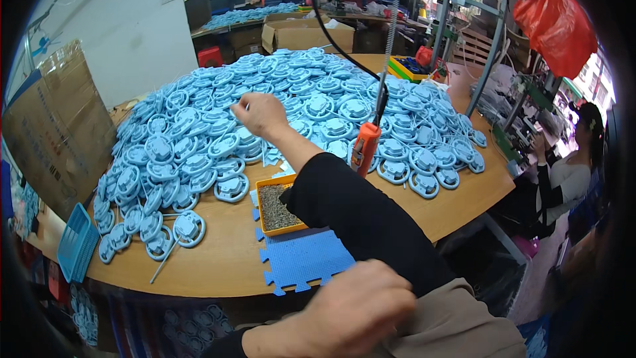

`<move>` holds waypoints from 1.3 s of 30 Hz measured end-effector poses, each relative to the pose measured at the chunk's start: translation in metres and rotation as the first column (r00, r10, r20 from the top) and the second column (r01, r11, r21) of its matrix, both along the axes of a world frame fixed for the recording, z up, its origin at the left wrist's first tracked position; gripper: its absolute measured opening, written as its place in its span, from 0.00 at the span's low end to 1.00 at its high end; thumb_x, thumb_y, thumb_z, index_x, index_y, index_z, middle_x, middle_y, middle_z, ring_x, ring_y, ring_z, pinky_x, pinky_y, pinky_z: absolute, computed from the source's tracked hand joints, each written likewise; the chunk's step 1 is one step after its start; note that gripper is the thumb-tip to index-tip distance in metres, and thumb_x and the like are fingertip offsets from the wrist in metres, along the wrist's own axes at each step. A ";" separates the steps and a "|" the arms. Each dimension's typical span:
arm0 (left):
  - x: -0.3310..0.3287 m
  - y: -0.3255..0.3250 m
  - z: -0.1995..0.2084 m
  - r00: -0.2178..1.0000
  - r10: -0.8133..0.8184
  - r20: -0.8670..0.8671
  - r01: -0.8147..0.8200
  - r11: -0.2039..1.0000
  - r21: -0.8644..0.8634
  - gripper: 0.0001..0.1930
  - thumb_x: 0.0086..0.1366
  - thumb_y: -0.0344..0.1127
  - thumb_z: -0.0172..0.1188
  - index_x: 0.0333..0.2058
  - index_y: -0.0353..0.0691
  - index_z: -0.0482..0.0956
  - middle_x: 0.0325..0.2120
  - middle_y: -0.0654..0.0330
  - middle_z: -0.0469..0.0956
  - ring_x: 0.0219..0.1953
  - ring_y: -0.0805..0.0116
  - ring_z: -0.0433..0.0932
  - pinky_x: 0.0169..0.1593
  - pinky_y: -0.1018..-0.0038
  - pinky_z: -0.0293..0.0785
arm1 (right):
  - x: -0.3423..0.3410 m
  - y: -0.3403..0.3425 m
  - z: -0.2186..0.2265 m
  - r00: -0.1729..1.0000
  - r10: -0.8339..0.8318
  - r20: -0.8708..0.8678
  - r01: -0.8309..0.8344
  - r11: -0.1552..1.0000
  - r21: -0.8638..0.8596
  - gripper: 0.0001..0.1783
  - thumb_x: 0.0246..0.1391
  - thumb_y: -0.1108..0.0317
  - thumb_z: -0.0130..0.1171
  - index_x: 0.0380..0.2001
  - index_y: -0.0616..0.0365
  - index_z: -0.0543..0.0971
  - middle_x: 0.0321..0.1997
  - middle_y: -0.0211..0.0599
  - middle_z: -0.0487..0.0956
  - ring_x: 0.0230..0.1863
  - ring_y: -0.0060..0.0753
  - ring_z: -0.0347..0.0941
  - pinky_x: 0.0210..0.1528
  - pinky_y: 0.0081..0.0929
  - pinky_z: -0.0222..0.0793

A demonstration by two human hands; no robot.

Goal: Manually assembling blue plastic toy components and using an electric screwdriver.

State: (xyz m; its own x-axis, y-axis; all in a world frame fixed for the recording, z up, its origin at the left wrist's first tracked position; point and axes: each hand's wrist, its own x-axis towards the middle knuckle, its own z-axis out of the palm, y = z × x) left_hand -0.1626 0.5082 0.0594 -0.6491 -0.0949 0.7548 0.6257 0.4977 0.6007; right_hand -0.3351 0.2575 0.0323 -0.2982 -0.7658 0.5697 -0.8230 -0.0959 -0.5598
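My right hand (263, 114) reaches over a big heap of light-blue plastic wheel-shaped parts (318, 107), its fingers curled together. Whatever may be between its fingertips is too small to make out. Close to me, over my lap at the front of the table, my left hand (358, 308) is curled with the knuckles up and slightly blurred; its fingertips are hidden. A yellow tray (283, 231) of small metal screws sits below my right forearm. Beside it lies a blue foam mat (308, 258). An orange electric screwdriver (365, 149) hangs upright on a coiled spring, right of my forearm.
Light-blue baskets (78, 242) stand at the table's left edge, near a large cardboard sheet (59, 129). An open cardboard box (308, 32) is behind the heap. To the right, a person (573, 172) sits by machines on metal posts. A red plastic bag (553, 16) hangs above.
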 end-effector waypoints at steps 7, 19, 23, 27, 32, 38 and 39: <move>-0.001 -0.001 -0.100 0.833 0.331 0.443 -0.489 0.817 0.307 0.07 0.54 0.22 0.60 0.33 0.34 0.73 0.27 0.53 0.75 0.29 0.59 0.77 0.33 0.70 0.73 | -0.002 0.001 0.041 0.429 0.435 0.791 -0.177 0.900 -0.398 0.17 0.57 0.56 0.60 0.25 0.60 0.78 0.20 0.35 0.79 0.17 0.26 0.75 0.19 0.23 0.69; -0.009 -0.003 -0.127 0.963 0.252 0.095 -0.250 0.968 -0.038 0.08 0.51 0.25 0.61 0.26 0.36 0.69 0.23 0.55 0.70 0.23 0.54 0.72 0.25 0.66 0.67 | -0.033 -0.006 0.026 0.136 0.362 0.922 -0.122 0.930 -0.347 0.17 0.64 0.54 0.50 0.37 0.59 0.74 0.24 0.31 0.76 0.26 0.30 0.75 0.36 0.34 0.77; -0.005 0.005 -0.117 0.896 0.248 0.368 -0.395 0.823 0.408 0.08 0.51 0.24 0.62 0.29 0.36 0.71 0.22 0.56 0.70 0.23 0.57 0.72 0.26 0.68 0.68 | -0.046 -0.009 0.009 0.001 0.350 0.937 -0.062 0.935 -0.349 0.17 0.64 0.54 0.50 0.36 0.58 0.74 0.25 0.32 0.76 0.27 0.29 0.74 0.38 0.37 0.76; -0.008 0.001 -0.123 0.845 0.516 0.138 -0.534 0.828 0.170 0.09 0.49 0.22 0.60 0.29 0.36 0.69 0.22 0.55 0.70 0.23 0.54 0.72 0.27 0.65 0.67 | -0.041 -0.007 -0.003 -0.093 0.330 0.940 0.007 0.944 -0.330 0.16 0.65 0.55 0.49 0.35 0.59 0.74 0.25 0.33 0.76 0.27 0.30 0.73 0.40 0.39 0.75; -0.002 -0.003 -0.116 0.909 0.414 0.052 -0.415 0.910 0.002 0.10 0.46 0.23 0.60 0.25 0.36 0.67 0.19 0.55 0.65 0.21 0.53 0.69 0.25 0.64 0.64 | -0.048 0.000 -0.003 -0.137 0.392 0.910 -0.007 0.918 -0.397 0.17 0.66 0.56 0.47 0.35 0.60 0.74 0.24 0.31 0.76 0.27 0.31 0.74 0.43 0.42 0.74; 0.006 0.005 -0.125 0.959 0.018 0.282 -0.168 0.841 0.515 0.10 0.55 0.28 0.60 0.23 0.34 0.66 0.19 0.53 0.68 0.22 0.53 0.70 0.27 0.64 0.64 | -0.057 -0.018 -0.016 -0.177 0.422 0.889 -0.056 0.897 -0.438 0.20 0.65 0.55 0.46 0.29 0.60 0.76 0.22 0.35 0.77 0.27 0.35 0.75 0.40 0.44 0.75; 0.002 0.006 -0.124 0.955 0.017 0.296 -0.178 0.832 0.525 0.10 0.55 0.28 0.60 0.23 0.34 0.66 0.19 0.53 0.68 0.22 0.53 0.70 0.27 0.64 0.64 | -0.074 -0.024 -0.022 -0.193 0.442 0.876 -0.110 0.878 -0.466 0.23 0.65 0.53 0.45 0.24 0.59 0.77 0.21 0.38 0.77 0.25 0.38 0.75 0.37 0.44 0.76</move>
